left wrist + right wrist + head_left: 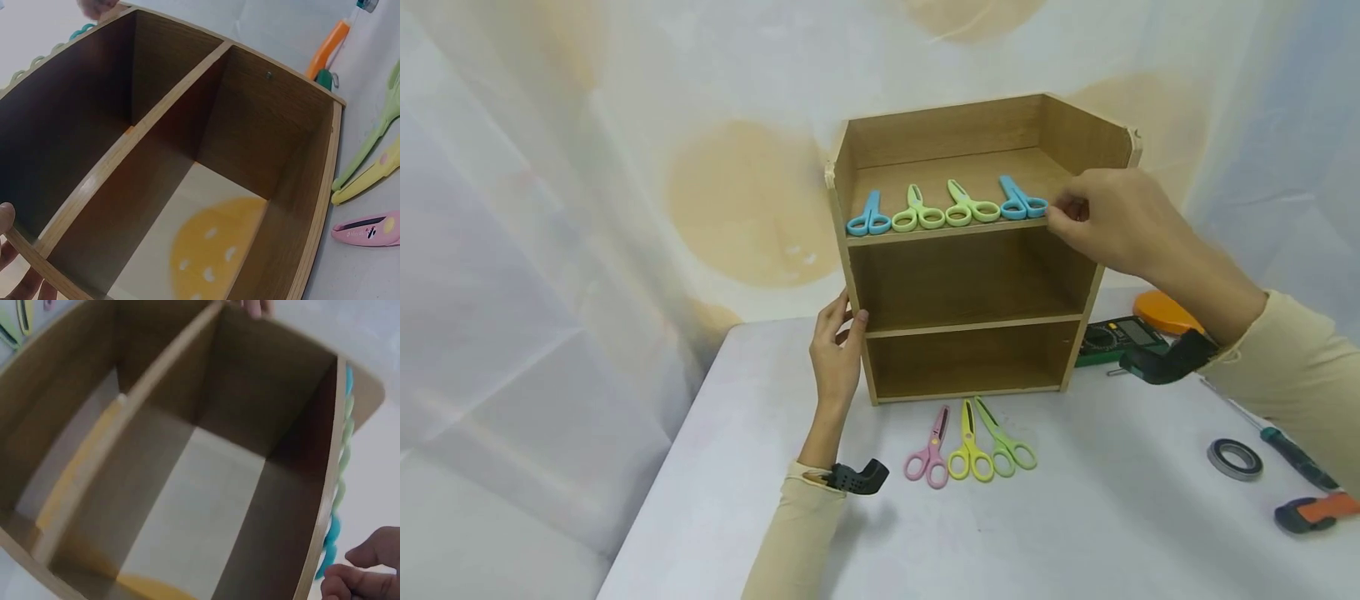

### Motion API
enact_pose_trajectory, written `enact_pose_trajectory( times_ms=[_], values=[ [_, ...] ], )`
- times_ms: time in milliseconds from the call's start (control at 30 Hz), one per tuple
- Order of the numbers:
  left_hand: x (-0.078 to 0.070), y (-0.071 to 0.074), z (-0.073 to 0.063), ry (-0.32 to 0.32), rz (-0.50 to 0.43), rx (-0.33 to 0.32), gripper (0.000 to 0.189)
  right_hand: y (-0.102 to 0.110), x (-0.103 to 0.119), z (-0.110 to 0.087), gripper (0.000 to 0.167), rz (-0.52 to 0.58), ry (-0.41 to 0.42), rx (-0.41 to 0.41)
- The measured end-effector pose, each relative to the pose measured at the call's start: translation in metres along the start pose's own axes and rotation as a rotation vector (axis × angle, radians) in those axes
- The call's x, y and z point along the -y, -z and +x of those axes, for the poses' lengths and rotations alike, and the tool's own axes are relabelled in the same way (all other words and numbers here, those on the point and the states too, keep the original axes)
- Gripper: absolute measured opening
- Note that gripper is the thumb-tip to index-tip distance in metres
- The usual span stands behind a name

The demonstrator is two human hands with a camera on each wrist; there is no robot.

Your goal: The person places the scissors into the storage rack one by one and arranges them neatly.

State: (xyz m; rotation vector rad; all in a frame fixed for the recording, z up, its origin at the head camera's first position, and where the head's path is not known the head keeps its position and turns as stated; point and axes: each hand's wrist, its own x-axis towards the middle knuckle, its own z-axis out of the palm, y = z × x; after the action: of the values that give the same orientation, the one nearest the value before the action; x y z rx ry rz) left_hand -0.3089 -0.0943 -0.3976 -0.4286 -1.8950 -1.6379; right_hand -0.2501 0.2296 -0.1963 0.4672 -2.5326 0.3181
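A wooden shelf unit (970, 325) stands on the table. My left hand (837, 354) grips its left side, thumb on the front edge and fingers along the outside. On the top shelf, from left to right, lie blue scissors (869, 218), green scissors (917, 212), more green scissors (970, 208) and blue scissors (1021, 202), handles toward the front edge. My right hand (1120, 218) hovers beside the rightmost blue pair; in the right wrist view its thumb and forefinger (347, 573) stand apart near the blue handle. Whether they touch it is unclear.
Before the unit lie pink scissors (929, 454), yellow scissors (970, 454) and light green scissors (1004, 442). At the right are a multimeter (1112, 337), an orange object (1165, 312), black tape (1235, 459), a screwdriver (1296, 454) and an orange-black tool (1311, 512).
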Motion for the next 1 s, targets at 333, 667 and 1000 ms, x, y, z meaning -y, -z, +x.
enact_pose_trajectory(
  times_ms=[333,667,1000],
  values=[
    [-0.035,0.004,-0.003,0.009,0.017,-0.008,0.045,-0.031,0.017,-0.070,0.011,0.119,0.215,-0.019],
    [-0.002,0.001,0.001,-0.004,0.018,-0.025,0.046,-0.089,0.023,-0.130,0.011,0.221,0.096,0.208],
    [0.004,0.004,0.001,0.014,0.012,-0.006,0.048,-0.157,0.007,-0.169,0.007,0.311,-0.029,0.443]
  ],
)
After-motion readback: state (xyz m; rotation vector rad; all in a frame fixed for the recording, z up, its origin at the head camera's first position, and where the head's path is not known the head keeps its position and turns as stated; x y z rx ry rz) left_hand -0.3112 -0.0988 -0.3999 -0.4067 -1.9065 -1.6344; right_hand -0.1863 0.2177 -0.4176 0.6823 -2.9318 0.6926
